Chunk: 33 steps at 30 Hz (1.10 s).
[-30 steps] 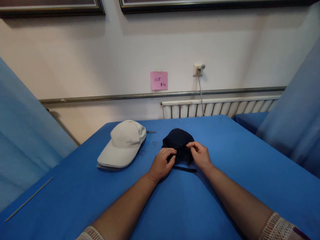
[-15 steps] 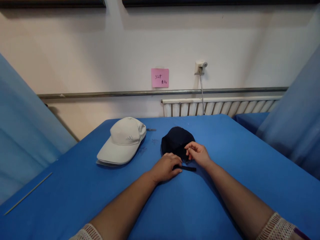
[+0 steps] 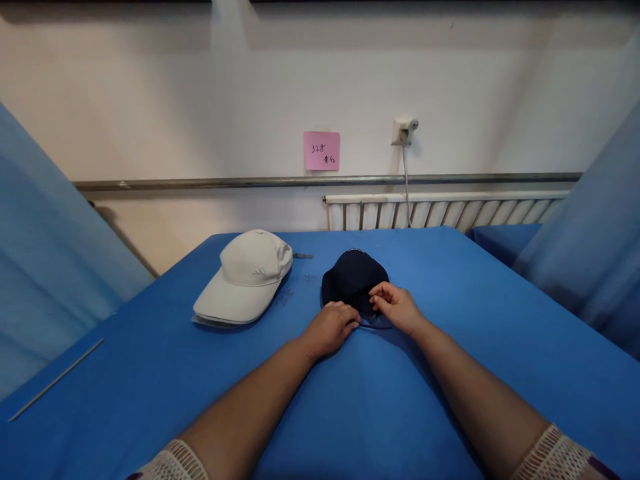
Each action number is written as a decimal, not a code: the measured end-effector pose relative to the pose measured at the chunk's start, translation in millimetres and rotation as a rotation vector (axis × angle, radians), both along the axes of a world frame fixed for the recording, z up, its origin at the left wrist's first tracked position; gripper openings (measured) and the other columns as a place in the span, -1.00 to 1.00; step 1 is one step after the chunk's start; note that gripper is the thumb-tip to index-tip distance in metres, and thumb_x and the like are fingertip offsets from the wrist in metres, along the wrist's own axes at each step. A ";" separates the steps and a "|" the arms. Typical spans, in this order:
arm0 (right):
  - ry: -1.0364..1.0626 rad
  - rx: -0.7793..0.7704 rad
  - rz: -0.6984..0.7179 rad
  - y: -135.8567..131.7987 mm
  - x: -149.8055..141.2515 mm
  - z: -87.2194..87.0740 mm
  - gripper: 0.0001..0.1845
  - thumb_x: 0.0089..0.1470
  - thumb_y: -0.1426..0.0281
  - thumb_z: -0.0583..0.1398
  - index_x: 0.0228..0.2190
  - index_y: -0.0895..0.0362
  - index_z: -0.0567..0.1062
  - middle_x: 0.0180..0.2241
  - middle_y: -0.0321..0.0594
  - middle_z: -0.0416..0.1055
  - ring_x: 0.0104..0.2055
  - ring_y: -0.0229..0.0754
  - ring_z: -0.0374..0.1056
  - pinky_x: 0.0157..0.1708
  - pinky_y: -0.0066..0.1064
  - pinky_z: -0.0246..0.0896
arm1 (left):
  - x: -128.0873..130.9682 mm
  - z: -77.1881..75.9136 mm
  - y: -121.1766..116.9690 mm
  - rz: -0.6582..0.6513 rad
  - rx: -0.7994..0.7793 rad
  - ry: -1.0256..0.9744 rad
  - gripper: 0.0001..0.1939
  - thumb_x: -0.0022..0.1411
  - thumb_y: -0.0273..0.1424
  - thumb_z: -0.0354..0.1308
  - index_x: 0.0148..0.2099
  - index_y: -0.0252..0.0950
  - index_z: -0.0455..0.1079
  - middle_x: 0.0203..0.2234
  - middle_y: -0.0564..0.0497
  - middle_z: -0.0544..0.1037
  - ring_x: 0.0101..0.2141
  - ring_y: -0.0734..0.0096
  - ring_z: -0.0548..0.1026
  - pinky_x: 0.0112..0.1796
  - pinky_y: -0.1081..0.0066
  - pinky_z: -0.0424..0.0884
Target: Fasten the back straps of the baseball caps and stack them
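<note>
A dark navy cap (image 3: 354, 272) lies on the blue-covered table with its crown away from me and its back opening toward me. At the near left edge, my left hand (image 3: 332, 328) is closed on the cap's thin strap (image 3: 377, 327), whose free end sticks out to the right. My right hand (image 3: 397, 310) has its fingers curled in a pinch at the right rim of the opening. A small buckle there is too unclear to make out. To the left rests a light beige cap (image 3: 253, 260), its brim pointing toward the near left.
The blue table cover (image 3: 380, 413) spreads under both caps. A thin stick (image 3: 56, 380) lies at the left. Behind are a radiator (image 3: 370, 215), a wall pipe (image 3: 225, 182), a pink note (image 3: 321, 151) and a plugged socket (image 3: 403, 132). Blue curtains (image 3: 45, 253) hang at both sides.
The strap has turned from flat to edge-on, its free end a little higher. My left hand has shifted slightly with it; the right stays at the cap's rim. The view tilts slightly.
</note>
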State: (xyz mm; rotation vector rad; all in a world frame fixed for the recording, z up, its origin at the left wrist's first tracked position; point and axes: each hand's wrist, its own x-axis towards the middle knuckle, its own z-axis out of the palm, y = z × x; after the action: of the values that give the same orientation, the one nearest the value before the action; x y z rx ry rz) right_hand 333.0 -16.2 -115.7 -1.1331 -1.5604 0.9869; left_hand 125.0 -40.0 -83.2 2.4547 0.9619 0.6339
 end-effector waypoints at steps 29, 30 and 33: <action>-0.602 0.211 0.189 -14.3 0.0 9.7 -0.84 -0.06 0.52 0.23 -0.36 0.09 0.42 -0.36 -0.27 0.38 -0.40 -0.26 0.28 -0.41 -0.46 0.10 | -26.9 22.8 11.2 0.536 -0.527 -1.085 -0.76 0.02 -0.29 0.28 -0.29 -0.31 0.39 -0.26 -0.06 0.55 -0.37 0.46 0.48 -0.45 0.54 0.38; -0.589 0.217 0.201 -14.3 -0.7 9.8 -0.85 -0.05 0.53 0.22 -0.37 0.09 0.41 -0.36 -0.28 0.38 -0.40 -0.27 0.28 -0.41 -0.46 0.10 | -27.1 23.5 10.8 0.536 -0.551 -1.109 -0.75 0.02 -0.29 0.28 -0.29 -0.31 0.37 -0.25 -0.06 0.56 -0.35 0.45 0.50 -0.44 0.53 0.40; -0.552 0.225 0.231 -14.6 -2.6 10.6 -0.84 -0.03 0.59 0.17 -0.39 0.10 0.41 -0.38 -0.29 0.38 -0.40 -0.28 0.28 -0.40 -0.47 0.11 | -27.8 25.5 9.9 0.533 -0.577 -1.130 -0.72 0.03 -0.29 0.28 -0.26 -0.31 0.33 -0.22 -0.09 0.56 -0.30 0.40 0.53 -0.42 0.50 0.45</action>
State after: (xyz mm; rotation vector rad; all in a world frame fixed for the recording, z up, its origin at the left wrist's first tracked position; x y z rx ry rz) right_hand 330.4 -30.8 -105.0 -1.1380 -2.2234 0.6427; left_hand 97.2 -30.1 -57.7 1.0094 1.0401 1.4305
